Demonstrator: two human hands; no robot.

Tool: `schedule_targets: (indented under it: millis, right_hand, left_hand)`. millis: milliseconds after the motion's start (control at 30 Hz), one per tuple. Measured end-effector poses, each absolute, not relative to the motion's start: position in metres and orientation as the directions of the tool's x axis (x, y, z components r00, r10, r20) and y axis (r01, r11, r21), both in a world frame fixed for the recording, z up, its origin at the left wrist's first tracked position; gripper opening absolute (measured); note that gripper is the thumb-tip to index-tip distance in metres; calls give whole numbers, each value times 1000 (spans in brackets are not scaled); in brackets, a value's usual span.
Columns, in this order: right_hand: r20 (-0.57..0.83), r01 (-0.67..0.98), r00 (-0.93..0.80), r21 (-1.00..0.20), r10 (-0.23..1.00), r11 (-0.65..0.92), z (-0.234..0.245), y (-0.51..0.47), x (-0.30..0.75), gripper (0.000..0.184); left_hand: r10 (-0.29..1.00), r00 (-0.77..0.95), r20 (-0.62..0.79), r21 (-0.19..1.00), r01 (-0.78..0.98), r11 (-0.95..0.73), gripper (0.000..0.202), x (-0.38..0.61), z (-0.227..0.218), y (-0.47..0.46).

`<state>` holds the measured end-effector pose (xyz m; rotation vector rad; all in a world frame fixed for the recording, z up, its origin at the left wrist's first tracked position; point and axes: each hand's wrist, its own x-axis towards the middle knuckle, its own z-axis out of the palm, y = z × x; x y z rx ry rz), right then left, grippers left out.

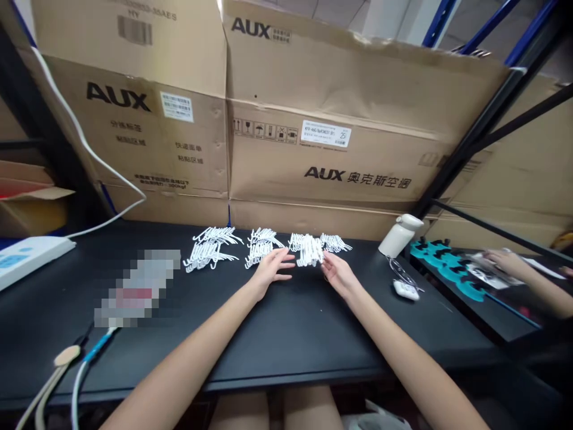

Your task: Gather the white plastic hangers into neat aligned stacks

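Note:
Several bundles of small white plastic hook-shaped parts lie in a row at the back of the black table (290, 322). My left hand (271, 269) is open, fingers stretched toward the third bundle (308, 249), with another bundle (262, 245) just behind it. My right hand (336, 273) is open too, palm turned inward, its fingertips at the right side of that same bundle. Neither hand grips anything. A further bundle (210, 248) lies to the left and a smaller one (336, 242) to the right.
Large AUX cardboard boxes (331, 137) stand along the table's back. A white bottle (399, 234) and glasses (400, 272) lie to the right. Another person's hand (508, 260) works beside teal parts (447, 263) on the right. A white device (27, 255) and cables sit on the left.

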<state>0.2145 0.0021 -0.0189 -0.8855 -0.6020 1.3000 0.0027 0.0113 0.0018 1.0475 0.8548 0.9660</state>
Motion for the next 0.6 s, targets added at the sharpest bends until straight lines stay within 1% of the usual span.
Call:
schedule_targets:
  millis: [100, 200, 300, 400, 500, 567, 600]
  right_hand:
    - [-78, -665, 286, -734, 955, 139, -15, 14, 239, 8]
    - [-106, -671, 489, -681, 866, 295, -10, 21, 271, 4]
    - [-125, -629, 602, -683, 789, 371, -7, 23, 305, 14]
    - [-148, -573, 687, -712, 711, 406, -12, 21, 333, 18]
    - [-162, -520, 731, -761, 663, 387, -22, 22, 352, 23]
    - [-167, -492, 746, -790, 644, 366, -29, 25, 360, 33]
    - [-171, -481, 754, -801, 635, 356, -32, 27, 362, 35]
  left_hand:
    - [931, 345, -123, 964, -181, 195, 44, -2, 1, 16]
    - [927, 357, -114, 973, -150, 178, 42, -4, -2, 18]
    - [910, 400, -106, 982, -100, 159, 43, -4, -2, 18]
    - [898, 429, -95, 989, -61, 134, 45, -5, -1, 16]
    - [895, 437, -88, 994, -22, 109, 49, -6, -2, 16]
    - [889, 452, -77, 996, -3, 88, 49, -6, -4, 17]
    - [884, 460, -78, 997, 10, 83, 50, -6, -4, 18]
